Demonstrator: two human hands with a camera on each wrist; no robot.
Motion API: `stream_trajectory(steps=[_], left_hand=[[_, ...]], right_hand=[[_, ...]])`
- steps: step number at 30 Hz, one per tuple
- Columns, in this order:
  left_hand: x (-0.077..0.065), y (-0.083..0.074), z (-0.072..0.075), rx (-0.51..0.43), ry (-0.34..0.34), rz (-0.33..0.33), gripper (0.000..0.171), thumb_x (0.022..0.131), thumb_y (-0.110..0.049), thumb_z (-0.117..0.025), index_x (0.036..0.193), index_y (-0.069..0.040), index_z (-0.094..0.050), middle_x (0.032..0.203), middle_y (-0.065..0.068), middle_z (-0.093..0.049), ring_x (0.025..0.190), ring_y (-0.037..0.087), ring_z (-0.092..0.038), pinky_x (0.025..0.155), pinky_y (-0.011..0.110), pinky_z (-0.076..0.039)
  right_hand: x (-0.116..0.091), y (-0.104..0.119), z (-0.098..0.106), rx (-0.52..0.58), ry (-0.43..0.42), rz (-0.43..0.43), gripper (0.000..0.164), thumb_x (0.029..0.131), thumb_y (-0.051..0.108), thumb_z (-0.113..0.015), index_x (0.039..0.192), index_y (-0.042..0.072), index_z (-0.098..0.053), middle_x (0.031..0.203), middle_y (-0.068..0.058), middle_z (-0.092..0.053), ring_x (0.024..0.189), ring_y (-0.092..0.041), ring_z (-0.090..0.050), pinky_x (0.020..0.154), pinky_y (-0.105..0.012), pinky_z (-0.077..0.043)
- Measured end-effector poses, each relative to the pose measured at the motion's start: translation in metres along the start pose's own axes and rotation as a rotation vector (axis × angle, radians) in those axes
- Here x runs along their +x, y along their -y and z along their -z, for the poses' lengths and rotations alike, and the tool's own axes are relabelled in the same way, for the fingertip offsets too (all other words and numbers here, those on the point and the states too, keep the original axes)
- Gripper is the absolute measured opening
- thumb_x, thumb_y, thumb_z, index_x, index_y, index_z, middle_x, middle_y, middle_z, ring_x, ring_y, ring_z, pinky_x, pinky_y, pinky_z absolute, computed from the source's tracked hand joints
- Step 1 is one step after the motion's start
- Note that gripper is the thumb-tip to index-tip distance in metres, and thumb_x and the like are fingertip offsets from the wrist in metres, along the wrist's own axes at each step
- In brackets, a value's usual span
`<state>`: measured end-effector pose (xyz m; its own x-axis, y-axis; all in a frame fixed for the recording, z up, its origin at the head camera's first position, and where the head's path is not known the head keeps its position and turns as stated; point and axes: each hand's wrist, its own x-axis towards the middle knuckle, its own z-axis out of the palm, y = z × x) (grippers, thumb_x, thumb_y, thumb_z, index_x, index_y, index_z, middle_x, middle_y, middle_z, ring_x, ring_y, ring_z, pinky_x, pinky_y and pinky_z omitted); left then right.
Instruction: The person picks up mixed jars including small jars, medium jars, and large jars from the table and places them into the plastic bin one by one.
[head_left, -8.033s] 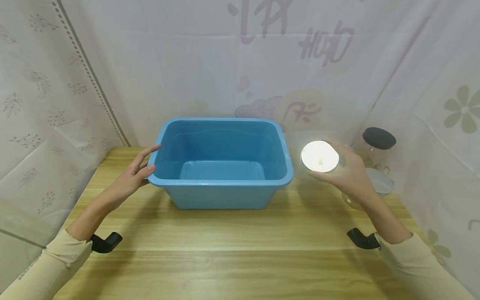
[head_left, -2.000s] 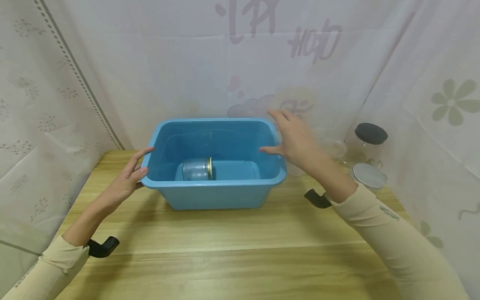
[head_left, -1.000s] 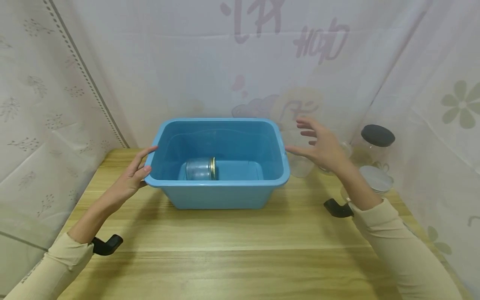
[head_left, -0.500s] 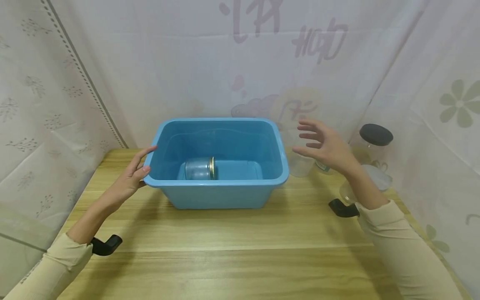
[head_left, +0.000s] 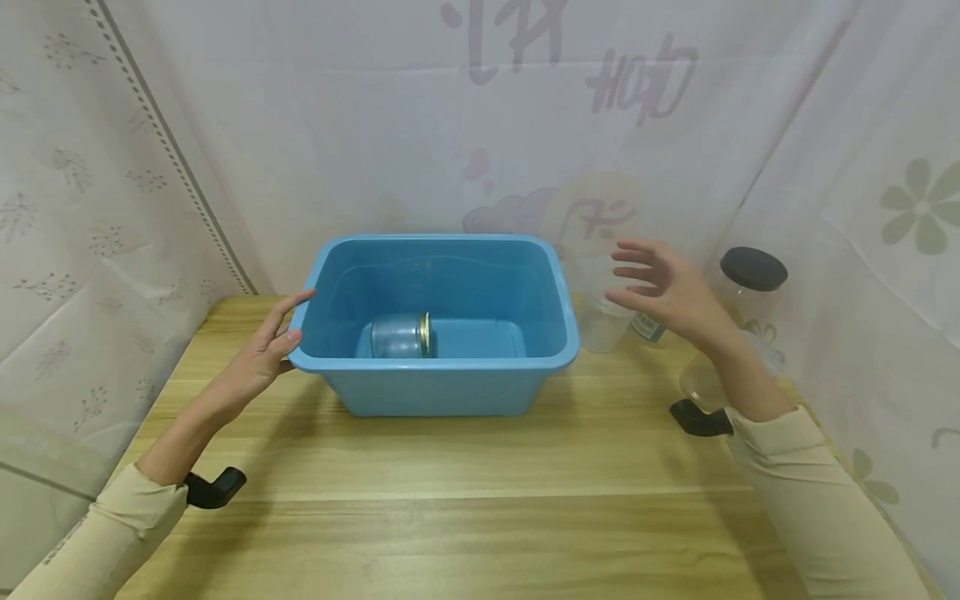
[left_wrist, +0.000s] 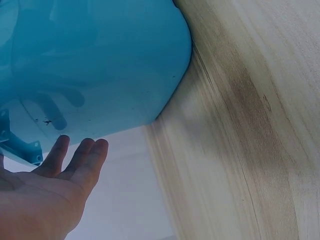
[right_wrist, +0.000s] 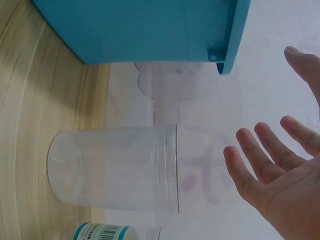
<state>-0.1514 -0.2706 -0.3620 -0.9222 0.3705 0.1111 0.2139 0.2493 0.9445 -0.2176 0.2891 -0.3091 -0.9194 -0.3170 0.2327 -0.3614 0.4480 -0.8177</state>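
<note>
A blue plastic tub (head_left: 442,387) stands on the table. My left hand (head_left: 251,367) holds its left rim, thumb and index finger over the edge; in the left wrist view its other fingers (left_wrist: 87,162) reach under the rim along the outer wall. Inside the tub a glass jar (head_left: 395,337) with a gold lid lies on its side. My right hand (head_left: 667,292) hangs in the air right of the tub, fingers spread and slightly bent, with nothing in them. It is nearest a clear plastic jar (right_wrist: 115,167), upright on the table.
Beside the plastic jar stands a smaller labelled jar (head_left: 647,327). Farther right are a tall clear jar with a black lid (head_left: 753,268) and a round glass jar (head_left: 701,383), partly behind the right wrist. Printed curtains (head_left: 360,125) enclose the table's back and sides.
Eight seconds ago my right hand held a jar with a brightly glinting lid; now a glass jar lies in the tub. The right hand has drawn back rightward from the tub. The left hand stays.
</note>
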Motion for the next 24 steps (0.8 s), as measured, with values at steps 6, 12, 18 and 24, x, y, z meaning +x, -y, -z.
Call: stream_trajectory(steps=[6,12,18,24], left_hand=[[0.001,0.002,0.0,0.006,-0.005,0.002,0.054,0.113,-0.024,-0.033,0.163,-0.028,-0.015,0.145,0.034,-0.037,0.118,0.02,-0.055,0.091,0.023,-0.046],[0.001,0.001,0.0,0.002,-0.005,0.005,0.054,0.113,-0.025,-0.033,0.163,-0.028,-0.015,0.144,0.033,-0.039,0.117,0.017,-0.055,0.09,0.022,-0.046],[0.002,0.001,0.0,0.008,-0.007,0.006,0.054,0.113,-0.025,-0.033,0.163,-0.027,-0.015,0.144,0.032,-0.039,0.116,0.014,-0.055,0.09,0.022,-0.046],[0.002,0.001,0.001,-0.001,-0.006,0.006,0.054,0.113,-0.025,-0.033,0.163,-0.028,-0.015,0.144,0.033,-0.038,0.116,0.017,-0.056,0.09,0.022,-0.046]], right_hand=[[-0.004,-0.003,0.008,-0.001,-0.044,-0.014,0.069,0.092,0.012,-0.078,0.153,0.017,-0.045,0.146,-0.014,-0.05,0.131,-0.038,-0.049,0.102,-0.039,-0.045],[-0.009,-0.007,0.021,0.042,-0.117,-0.015,0.064,0.093,0.007,-0.077,0.15,0.015,-0.05,0.143,-0.015,-0.054,0.129,-0.038,-0.053,0.091,-0.021,-0.049],[-0.015,-0.014,0.032,0.164,-0.208,-0.031,0.06,0.09,0.0,-0.077,0.145,0.01,-0.055,0.137,-0.011,-0.06,0.122,-0.023,-0.059,0.089,-0.018,-0.048],[-0.023,-0.021,0.034,0.255,-0.297,-0.009,0.058,0.087,-0.006,-0.077,0.141,0.004,-0.058,0.134,-0.017,-0.06,0.117,-0.02,-0.06,0.088,-0.019,-0.05]])
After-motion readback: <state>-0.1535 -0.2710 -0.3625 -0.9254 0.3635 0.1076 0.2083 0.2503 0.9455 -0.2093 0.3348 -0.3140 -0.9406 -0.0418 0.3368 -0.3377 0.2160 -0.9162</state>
